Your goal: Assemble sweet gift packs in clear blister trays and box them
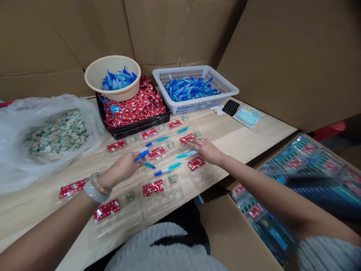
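Observation:
My left hand (125, 165), with a bracelet and a bangle at its wrist, is closed on blue feather-shaped pieces (141, 155) that stick out past its fingers. Over the clear trays at the right, my right hand (207, 150) has its fingers at a red packet (187, 139); whether anything is under the fingertips is hidden. Several clear trays (163, 197) lie in rows, each with a red patterned packet and a small striped piece. Blue and teal pieces (168, 169) lie in some of the middle trays.
A cream bowl (132, 92) of blue pieces sits on a black tray (138, 127) of red packets. Beside it stands a white basket (197, 105) of blue pieces. A plastic bag (17, 158) of striped pieces lies left. Filled packs (301, 162) lie in a box at right.

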`<action>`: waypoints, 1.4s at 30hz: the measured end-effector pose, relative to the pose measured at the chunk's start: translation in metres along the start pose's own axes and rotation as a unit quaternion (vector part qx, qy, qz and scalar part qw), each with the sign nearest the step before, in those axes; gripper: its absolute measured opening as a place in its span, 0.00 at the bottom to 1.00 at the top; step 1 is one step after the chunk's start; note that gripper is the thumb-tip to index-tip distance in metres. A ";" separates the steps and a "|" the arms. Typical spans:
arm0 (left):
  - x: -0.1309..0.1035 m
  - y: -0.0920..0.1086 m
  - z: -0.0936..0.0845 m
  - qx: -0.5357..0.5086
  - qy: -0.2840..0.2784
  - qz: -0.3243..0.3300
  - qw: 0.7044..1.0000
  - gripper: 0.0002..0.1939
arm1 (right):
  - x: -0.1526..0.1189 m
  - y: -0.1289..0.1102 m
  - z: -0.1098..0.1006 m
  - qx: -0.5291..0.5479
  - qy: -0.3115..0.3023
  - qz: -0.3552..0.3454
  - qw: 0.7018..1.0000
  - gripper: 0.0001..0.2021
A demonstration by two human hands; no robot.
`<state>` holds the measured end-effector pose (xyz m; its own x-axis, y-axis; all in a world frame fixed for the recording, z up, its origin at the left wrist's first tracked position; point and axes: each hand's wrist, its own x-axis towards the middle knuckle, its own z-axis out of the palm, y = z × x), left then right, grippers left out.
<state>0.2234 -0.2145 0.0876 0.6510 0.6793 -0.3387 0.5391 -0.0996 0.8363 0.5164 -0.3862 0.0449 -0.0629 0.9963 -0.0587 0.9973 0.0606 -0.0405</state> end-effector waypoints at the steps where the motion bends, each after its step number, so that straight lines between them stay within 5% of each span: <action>1: -0.009 0.000 -0.004 0.039 0.016 0.013 0.999 0.05 | -0.012 0.004 -0.003 -0.002 0.018 0.014 1.000 0.23; 4: -0.046 -0.007 0.002 0.103 0.051 0.068 0.991 0.10 | -0.060 0.013 -0.008 -0.012 0.029 0.053 0.998 0.20; 8: -0.087 -0.032 0.048 0.150 -0.075 0.148 0.975 0.13 | -0.116 0.010 0.000 -0.033 -0.026 0.070 0.997 0.18; 11: -0.094 -0.056 0.077 0.233 -0.135 0.225 0.936 0.15 | -0.138 0.006 0.008 -0.049 -0.038 0.080 0.995 0.19; 14: -0.093 -0.069 0.085 0.320 -0.133 0.293 0.891 0.16 | -0.143 0.004 0.010 -0.078 -0.050 0.071 0.993 0.18; 18: -0.096 -0.065 0.081 0.400 -0.146 0.305 0.852 0.16 | -0.128 0.001 0.010 -0.121 -0.072 0.063 0.988 0.17; 21: -0.090 -0.051 0.079 0.398 -0.130 0.287 0.862 0.13 | -0.110 0.001 0.013 -0.140 -0.083 0.052 0.985 0.20; 25: -0.054 -0.026 0.082 0.402 -0.055 0.226 0.886 0.14 | -0.100 0.009 0.009 -0.138 -0.083 0.034 0.986 0.25; 28: -0.027 -0.014 0.089 0.453 -0.044 0.184 0.871 0.12 | -0.098 0.005 -0.005 -0.120 -0.085 0.061 0.987 0.25; 32: -0.015 -0.012 0.093 0.450 -0.064 0.183 0.872 0.12 | -0.070 -0.036 -0.013 -0.044 -0.055 0.034 0.997 0.16; 37: 0.001 -0.012 0.071 0.352 -0.052 0.178 0.918 0.14 | -0.006 -0.095 0.012 -0.036 -0.059 -0.043 0.997 0.10; 42: 0.018 -0.002 0.058 0.377 -0.097 0.184 0.903 0.25 | 0.015 -0.098 0.027 -0.067 -0.062 -0.067 0.994 0.07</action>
<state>0.2649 -0.2446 0.0553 0.9018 0.3669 -0.2283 0.4305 -0.8085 0.4012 0.4165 -0.3793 0.0210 -0.1909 0.9641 -0.1846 0.9753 0.2076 0.0759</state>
